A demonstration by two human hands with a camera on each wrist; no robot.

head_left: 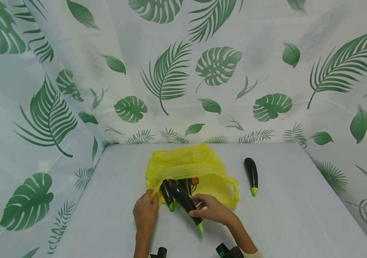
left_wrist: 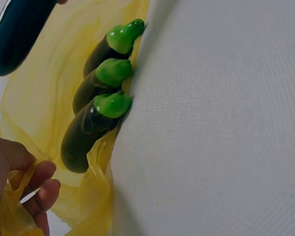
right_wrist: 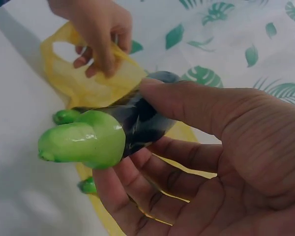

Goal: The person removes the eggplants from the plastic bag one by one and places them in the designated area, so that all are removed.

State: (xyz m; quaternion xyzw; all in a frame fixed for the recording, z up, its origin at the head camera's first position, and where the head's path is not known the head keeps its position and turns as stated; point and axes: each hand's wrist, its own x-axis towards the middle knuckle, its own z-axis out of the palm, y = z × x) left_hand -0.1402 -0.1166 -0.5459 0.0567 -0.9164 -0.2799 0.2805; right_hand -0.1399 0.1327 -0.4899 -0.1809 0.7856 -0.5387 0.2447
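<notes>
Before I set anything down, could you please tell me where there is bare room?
Bare tabletop lies left of the yellow plastic bag and right of the lone eggplant. It is crowded at the bag's mouth: eggplants, left hand, right hand.

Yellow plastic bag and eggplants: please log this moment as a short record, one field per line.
left hand: left hand grips the edge of the yellow plastic bag at its left side
right hand: right hand holds one eggplant near its green stem end, in front of the bag's mouth
bag: lies on the white table, mouth toward the person
in bag: three eggplants visible at the mouth; orange patches deeper in, unclear
right of bag: a lone eggplant
backdrop: leaf-print sheeting
</notes>
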